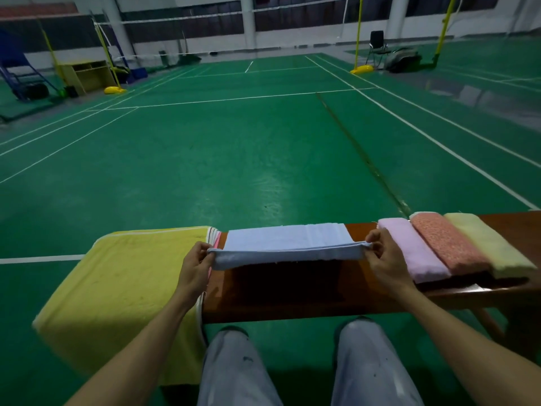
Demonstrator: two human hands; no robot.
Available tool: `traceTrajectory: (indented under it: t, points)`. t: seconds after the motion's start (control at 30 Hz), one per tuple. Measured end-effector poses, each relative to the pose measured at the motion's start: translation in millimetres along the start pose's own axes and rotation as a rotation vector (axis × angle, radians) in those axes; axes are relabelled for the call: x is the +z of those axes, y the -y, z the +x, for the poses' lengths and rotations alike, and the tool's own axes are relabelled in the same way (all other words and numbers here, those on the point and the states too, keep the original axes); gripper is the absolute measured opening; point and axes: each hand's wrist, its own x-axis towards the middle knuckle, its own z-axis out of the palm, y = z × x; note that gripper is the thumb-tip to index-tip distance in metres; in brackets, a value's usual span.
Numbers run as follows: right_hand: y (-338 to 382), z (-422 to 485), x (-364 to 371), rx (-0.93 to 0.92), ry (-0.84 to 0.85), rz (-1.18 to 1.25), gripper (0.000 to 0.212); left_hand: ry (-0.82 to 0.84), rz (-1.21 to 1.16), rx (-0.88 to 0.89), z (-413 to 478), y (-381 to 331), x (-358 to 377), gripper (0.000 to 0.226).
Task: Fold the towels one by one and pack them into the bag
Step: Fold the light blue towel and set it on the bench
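— On the wooden surface, straight ahead of the knees: is that the towel being worked?

— Yes, the blue towel. Its far part lies flat on the wood, and its near edge is lifted a little as a doubled layer, stretched between the two hands.

— What are the hands doing?

— The left hand pinches the left end between thumb and fingertips. The right hand pinches the right end the same way. Both are narrow grips on the cloth.

— How will it handle?

— I'd judge it light, soft and limp. It sags slightly in the middle even when held taut, so it needs a grip at both ends or corners to keep the edges matched. It won't slip much and nothing about it is fragile.

— Which way does it run?

— Its long axis goes left to right, along the surface. The fold line faces the person.

— And the others?

— Just right of the right hand lie a pink towel, a coral towel and a pale yellow towel. They are folded and touch side by side, with their long axes across the surface. At the left end hangs a large yellow cloth. I cannot tell whether it is the bag.
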Motion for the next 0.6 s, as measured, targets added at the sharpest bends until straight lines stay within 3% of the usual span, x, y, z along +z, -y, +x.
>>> traceTrajectory:
  t: [0.3, 0.6]
  points:
    - [9, -3, -11, -0.081, 0.070, -0.104, 0.025, 0.026, 0.029, -0.034, -13, -8, -5, 0.009]
    - [-9, 31, 7, 0.130, 0.127, -0.093, 0.025, 0.025, 0.111, -0.165, 19, 9, 4, 0.009]
